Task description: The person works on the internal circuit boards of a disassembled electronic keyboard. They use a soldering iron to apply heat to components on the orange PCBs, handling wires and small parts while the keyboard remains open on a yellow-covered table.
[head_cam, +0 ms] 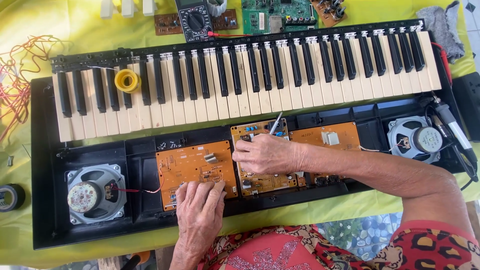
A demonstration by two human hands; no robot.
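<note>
An opened electronic keyboard lies on a yellow-green cloth, its black case point(45, 210) holding three orange circuit boards. My left hand point(200, 212) rests flat on the lower edge of the left circuit board point(187, 165), fingers together, holding nothing. Over the middle circuit board point(260, 182) my right hand point(267, 155) is closed on a thin metal tool point(276, 123), whose tip sticks up toward the keys. The right circuit board point(325, 137) lies beside that hand.
The loose key assembly point(250, 85) lies above the case with a yellow tape roll point(127, 80) on it. Speakers sit at the left point(95, 194) and right point(414, 139). A multimeter point(194, 20), green board point(277, 14), soldering iron point(452, 127), grey rag point(444, 27), tangled wires point(17, 75) and black tape point(11, 196) surround it.
</note>
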